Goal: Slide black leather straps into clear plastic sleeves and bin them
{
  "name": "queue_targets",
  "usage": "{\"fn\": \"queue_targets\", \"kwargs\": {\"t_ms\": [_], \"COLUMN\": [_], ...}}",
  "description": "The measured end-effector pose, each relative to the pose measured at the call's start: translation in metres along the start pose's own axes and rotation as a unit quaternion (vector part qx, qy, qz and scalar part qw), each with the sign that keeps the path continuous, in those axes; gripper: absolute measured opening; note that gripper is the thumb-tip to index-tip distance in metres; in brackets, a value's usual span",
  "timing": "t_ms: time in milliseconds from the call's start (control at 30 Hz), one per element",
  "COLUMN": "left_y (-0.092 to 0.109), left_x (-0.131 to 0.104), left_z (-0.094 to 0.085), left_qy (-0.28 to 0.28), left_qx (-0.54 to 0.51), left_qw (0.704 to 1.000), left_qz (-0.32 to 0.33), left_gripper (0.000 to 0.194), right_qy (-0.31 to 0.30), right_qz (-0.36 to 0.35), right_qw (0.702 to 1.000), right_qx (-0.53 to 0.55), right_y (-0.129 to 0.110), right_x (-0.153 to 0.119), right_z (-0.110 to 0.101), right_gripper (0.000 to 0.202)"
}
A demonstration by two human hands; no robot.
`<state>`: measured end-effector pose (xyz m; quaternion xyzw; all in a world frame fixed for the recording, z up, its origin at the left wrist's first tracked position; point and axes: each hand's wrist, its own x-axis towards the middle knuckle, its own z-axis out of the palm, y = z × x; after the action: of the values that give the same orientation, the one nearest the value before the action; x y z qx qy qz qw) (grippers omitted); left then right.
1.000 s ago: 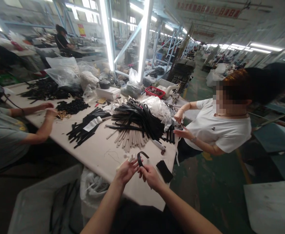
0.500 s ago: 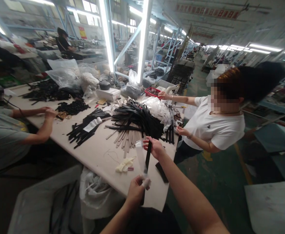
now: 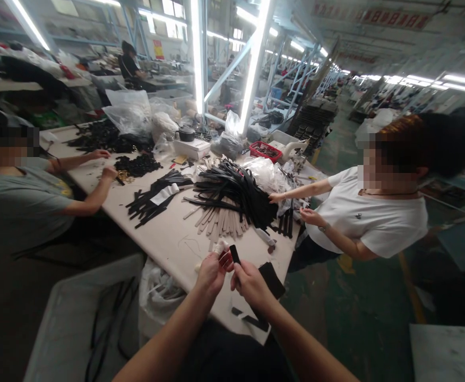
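My right hand [image 3: 250,284] grips a black strip [image 3: 235,254] between thumb and fingers, its short end pointing up. Close beside it, my left hand [image 3: 212,273] has its fingers bent and apart near the strip, with no object visible in them. A white covering [image 3: 219,246] wraps a fingertip of that hand. Below my right hand, a black strip with a white piece across it [image 3: 250,319] lies at the table corner. A dark flat stack [image 3: 272,279] sits right of my right wrist.
Black straps [image 3: 236,185] and beige strips [image 3: 220,223] are heaped ahead on the table [image 3: 161,239]. A co-worker in white [image 3: 392,212] reaches in from the right; another in grey [image 3: 21,212] works at left. A pale bin [image 3: 57,323] stands below the table's left edge.
The black strip, earlier stretched between both hands beside a white strip, is now in my right hand. My hands have come together. The right co-worker's hand moved from the red basket to the straps.
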<state>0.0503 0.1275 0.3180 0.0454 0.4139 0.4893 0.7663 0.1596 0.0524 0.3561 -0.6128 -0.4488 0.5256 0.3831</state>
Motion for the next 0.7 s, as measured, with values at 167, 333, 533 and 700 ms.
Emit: {"fn": "queue_targets", "kwargs": {"t_ms": [167, 333, 533, 700], "left_y": [0.0, -0.003, 0.007, 0.033], "left_x": [-0.005, -0.008, -0.004, 0.005], "left_z": [0.004, 0.001, -0.014, -0.02], "left_qy": [-0.022, -0.029, -0.112, -0.004], "left_qx": [0.032, 0.072, 0.155, 0.072], "left_qw": [0.999, 0.997, 0.981, 0.995], "left_qz": [0.007, 0.01, -0.034, 0.074], "left_gripper": [0.021, 0.028, 0.03, 0.027], "right_qy": [0.003, -0.028, -0.101, -0.135], "right_qz": [-0.032, -0.009, 0.052, 0.093], "right_qw": [0.996, 0.998, 0.99, 0.983], "right_qx": [-0.08, -0.056, 0.089, 0.078], "right_y": [-0.003, 0.0, 0.009, 0.02], "right_x": [0.005, 0.011, 0.018, 0.005], "right_z": [-0.001, 0.002, -0.006, 0.0], "right_gripper": [0.036, 0.036, 0.037, 0.041]}}
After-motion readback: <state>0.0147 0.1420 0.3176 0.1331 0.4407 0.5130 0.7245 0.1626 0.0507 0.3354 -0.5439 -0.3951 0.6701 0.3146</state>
